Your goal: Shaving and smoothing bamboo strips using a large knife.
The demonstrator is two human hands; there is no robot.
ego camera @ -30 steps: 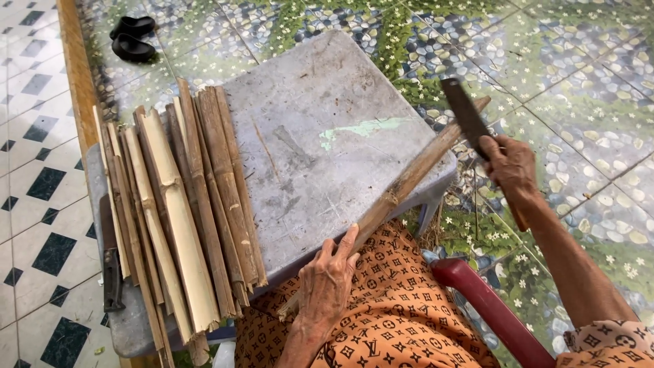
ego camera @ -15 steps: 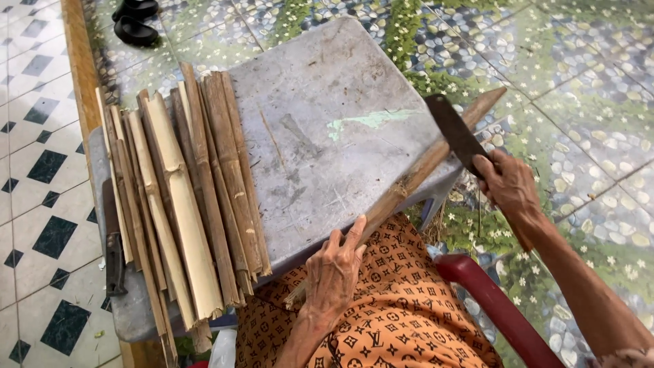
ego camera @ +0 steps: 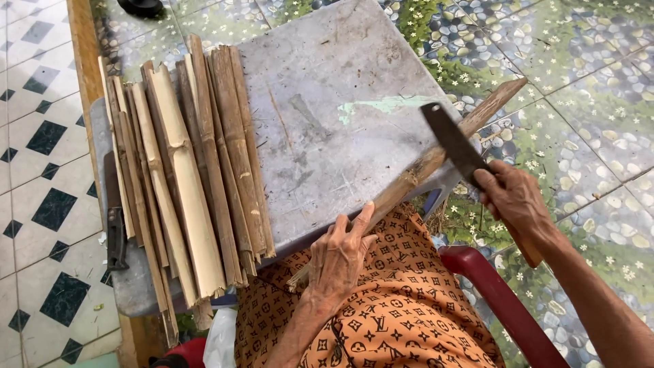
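Across the near right edge of the grey board [ego camera: 327,88] we have one bamboo stick [ego camera: 436,160] lying on a diagonal: its long axis runs from our lap, lower left, up to the far right, where the tip overhangs the pebble-patterned floor tiles [ego camera: 586,61]. Our left hand [ego camera: 340,255] rests on the near end of the stick, fingers spread and flat rather than curled; whether the thumb clamps it underneath we cannot tell. Our right hand [ego camera: 514,201] is closed round the wooden handle of a cleaver [ego camera: 453,146], whose dark, flat, rectangular blade points up and left and crosses the stick near its middle, edge toward the wood; contact or a small gap cannot be told apart from this view. So the stick lies left and slightly forward of the right grip, and the right hand is the nearer to the crossing point.

Materials: stick brown, fibrous, with a visible node; board matt, scratched, with a pale green smear. On its left side lies a bundle of split bamboo strips [ego camera: 184,163], pale inner faces and brown skins, roughly parallel, long axes pointing away from us. Just beside them, at the left rim, sits a second dark knife [ego camera: 114,218]. Our orange patterned garment [ego camera: 381,320] and a red chair arm [ego camera: 504,307] fill the foreground.
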